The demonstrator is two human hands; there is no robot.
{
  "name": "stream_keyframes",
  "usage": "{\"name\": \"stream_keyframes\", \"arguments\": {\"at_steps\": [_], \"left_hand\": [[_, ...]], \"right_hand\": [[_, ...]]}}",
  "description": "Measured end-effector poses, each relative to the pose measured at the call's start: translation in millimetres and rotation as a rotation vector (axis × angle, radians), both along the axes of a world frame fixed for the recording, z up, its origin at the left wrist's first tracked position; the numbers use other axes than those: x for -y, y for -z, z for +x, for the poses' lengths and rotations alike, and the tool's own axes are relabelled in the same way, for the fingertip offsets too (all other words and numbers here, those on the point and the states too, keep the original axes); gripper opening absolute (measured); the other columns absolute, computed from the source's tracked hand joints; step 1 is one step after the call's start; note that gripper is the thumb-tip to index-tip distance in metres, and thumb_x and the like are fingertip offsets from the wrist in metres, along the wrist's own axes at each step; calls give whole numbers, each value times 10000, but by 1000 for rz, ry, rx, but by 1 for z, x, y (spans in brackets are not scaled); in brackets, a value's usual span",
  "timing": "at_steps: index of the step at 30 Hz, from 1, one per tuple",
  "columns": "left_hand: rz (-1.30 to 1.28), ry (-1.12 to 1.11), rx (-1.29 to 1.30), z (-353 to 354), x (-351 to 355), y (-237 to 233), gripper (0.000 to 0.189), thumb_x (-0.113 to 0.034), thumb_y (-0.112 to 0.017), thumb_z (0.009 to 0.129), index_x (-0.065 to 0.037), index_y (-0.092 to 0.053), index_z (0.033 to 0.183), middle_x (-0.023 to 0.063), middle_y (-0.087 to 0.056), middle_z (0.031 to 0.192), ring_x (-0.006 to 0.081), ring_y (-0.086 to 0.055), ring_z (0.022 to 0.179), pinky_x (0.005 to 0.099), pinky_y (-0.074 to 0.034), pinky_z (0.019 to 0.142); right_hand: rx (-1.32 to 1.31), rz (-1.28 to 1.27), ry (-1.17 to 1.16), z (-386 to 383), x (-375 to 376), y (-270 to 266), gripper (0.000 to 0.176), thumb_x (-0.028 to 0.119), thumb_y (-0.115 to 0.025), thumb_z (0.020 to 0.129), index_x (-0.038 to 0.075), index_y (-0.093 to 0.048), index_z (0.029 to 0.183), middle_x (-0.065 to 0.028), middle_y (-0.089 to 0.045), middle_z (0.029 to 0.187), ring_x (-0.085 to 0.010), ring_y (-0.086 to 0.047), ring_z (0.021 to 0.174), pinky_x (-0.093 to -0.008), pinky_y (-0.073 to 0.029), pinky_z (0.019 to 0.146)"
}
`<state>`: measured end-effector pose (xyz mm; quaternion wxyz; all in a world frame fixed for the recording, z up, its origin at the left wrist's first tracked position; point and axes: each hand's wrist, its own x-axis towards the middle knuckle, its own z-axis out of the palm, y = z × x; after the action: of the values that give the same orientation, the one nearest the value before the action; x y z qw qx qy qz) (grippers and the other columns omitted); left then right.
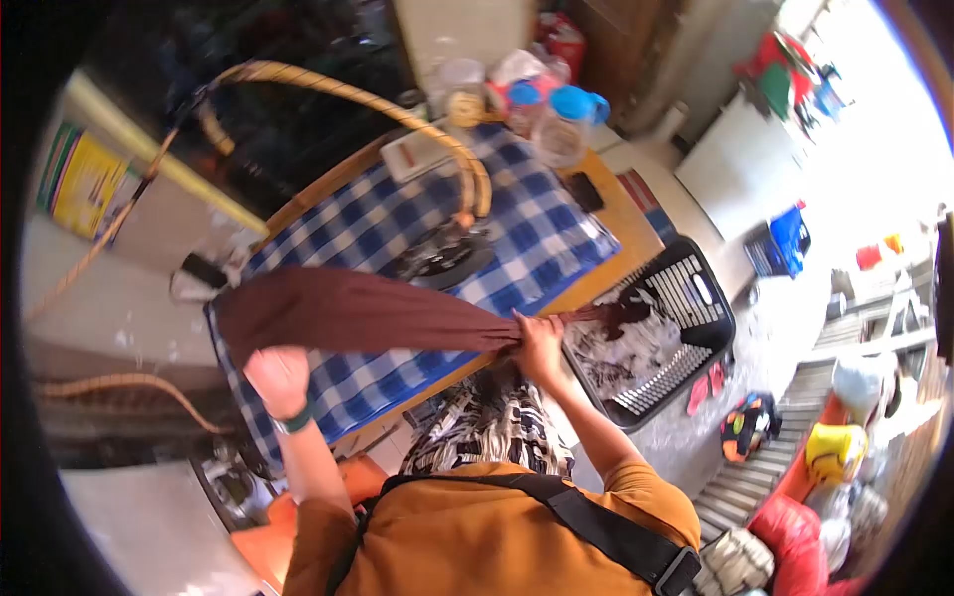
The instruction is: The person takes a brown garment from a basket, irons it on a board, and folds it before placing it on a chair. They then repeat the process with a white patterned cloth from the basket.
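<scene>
Blue-checked table (556, 228) | brown cloth (368, 313) bunched, taut | left hand (276, 377), right hand (537, 343) gripping

No lettering is legible; the print on the yellow packet (84, 184) is blurred.

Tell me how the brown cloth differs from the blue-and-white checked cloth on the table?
The plain brown cloth is one colour; the blue-and-white checked cloth is patterned. The brown cloth is pulled taut between the left hand and right hand; the checked cloth lies flat under a dark iron. Both are fabric.
</scene>
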<state>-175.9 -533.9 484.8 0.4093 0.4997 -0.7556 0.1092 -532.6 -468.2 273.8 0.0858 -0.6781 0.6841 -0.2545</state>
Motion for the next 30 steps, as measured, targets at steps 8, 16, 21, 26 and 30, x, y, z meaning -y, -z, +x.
{"name": "stream_keyframes", "arguments": {"at_steps": [8,16,21,26,30], "left_hand": [[222,887,-1552,163,30,3,425,-315,-373,988,-90,-415,1347,166,-259,1499,314,-247,1387,468,-226,1130],[588,-394,-2473,228,-42,246,576,-630,-310,906,-115,-558,968,68,-561,984,241,-523,1007,501,-334,1017],[534,-310,-2136,185,-73,315,498,-533,-535,880,-92,-455,1095,66,-491,980,213,-496,980,451,-305,1026],[455,-1073,-1057,150,-53,314,608,-338,-708,791,-33,-414,1227,158,-521,1169,306,-473,1097,421,-351,962],[247,-462,-324,95,-35,234,597,-347,-741,733,-70,-490,1198,160,-526,1168,351,-467,1115,462,-324,977]], "right_hand": [[103,-477,-64,51,79,-109,513,171,-733,662,84,-542,1130,-151,-544,1067,-379,-482,1012,-455,-380,869],[-343,-327,-464,96,167,-63,618,402,-617,834,198,-417,1382,-191,-397,1359,-418,-336,1264,-547,-272,1040],[-413,-192,-514,86,219,-35,605,334,-570,879,245,-341,1432,-186,-348,1418,-438,-283,1314,-575,-169,1088],[-310,-281,-337,157,195,-61,482,138,-556,855,119,-447,1324,-254,-494,1215,-373,-463,1145,-534,-349,964],[-210,181,-920,173,137,5,421,404,-725,731,61,-602,940,-171,-628,889,-375,-586,890,-474,-445,793]]}}
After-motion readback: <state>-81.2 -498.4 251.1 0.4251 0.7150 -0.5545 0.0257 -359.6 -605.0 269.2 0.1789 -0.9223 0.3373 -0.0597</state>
